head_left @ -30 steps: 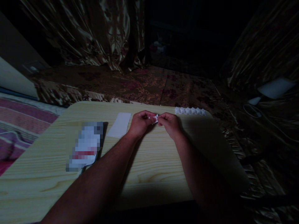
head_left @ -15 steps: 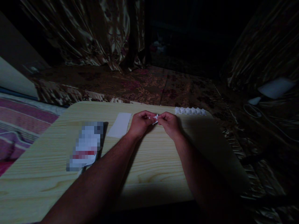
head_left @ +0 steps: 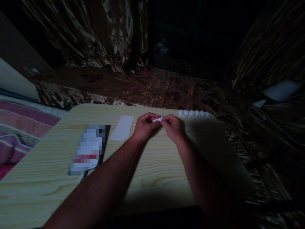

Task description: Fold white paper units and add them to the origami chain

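A small folded white paper star [head_left: 157,120] is held between both hands, above the far middle of the wooden table [head_left: 152,178]. My left hand [head_left: 144,126] pinches its left side with thumb and fingers. At its right tip, my right hand [head_left: 173,126] grips with thumb and forefinger; the fingers hide much of the paper. Left of my left hand lie white paper strips [head_left: 122,128], flat on the table. Several finished paper stars [head_left: 194,114] stand in a row along the far right edge.
A phone-like object [head_left: 88,148], its face pixelated, lies on the table at left, beside my left forearm. A striped bed cover [head_left: 19,127] is at far left. Beyond the table are a patterned covered ledge [head_left: 147,84] and curtains [head_left: 119,35]. A white lamp-like object [head_left: 281,90] with a cable sits right.
The paper star has turned between my fingers and shows less of its face. My left thumb has shifted across it. Everything else stays in place.
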`<state>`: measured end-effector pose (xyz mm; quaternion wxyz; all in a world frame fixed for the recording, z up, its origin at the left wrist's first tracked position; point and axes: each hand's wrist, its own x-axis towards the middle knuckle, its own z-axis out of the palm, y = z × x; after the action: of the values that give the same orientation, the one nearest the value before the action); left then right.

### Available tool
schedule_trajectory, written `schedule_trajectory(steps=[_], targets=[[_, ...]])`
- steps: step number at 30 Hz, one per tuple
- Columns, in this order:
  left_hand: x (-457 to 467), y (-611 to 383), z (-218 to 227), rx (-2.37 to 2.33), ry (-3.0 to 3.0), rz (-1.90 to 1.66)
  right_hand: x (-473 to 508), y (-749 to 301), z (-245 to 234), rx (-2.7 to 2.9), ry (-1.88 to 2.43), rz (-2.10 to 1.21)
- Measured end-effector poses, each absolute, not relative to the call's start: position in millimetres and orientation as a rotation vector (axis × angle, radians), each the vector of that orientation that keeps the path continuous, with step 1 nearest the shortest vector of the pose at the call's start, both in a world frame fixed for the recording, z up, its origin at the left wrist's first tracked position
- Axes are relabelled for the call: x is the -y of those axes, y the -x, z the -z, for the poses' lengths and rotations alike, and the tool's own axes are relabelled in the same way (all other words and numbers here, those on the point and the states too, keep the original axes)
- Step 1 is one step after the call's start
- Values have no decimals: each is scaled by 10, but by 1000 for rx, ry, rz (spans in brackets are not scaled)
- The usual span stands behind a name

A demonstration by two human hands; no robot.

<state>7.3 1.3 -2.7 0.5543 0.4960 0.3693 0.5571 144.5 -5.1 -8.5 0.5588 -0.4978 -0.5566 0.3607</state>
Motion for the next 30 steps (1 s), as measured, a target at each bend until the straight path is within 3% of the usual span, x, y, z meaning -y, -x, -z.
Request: schedule_trajectory(steps=[30], targets=[[13, -81, 7, -854, -1134, -1255, 65, -1441, 62, 1292, 1166, -930]])
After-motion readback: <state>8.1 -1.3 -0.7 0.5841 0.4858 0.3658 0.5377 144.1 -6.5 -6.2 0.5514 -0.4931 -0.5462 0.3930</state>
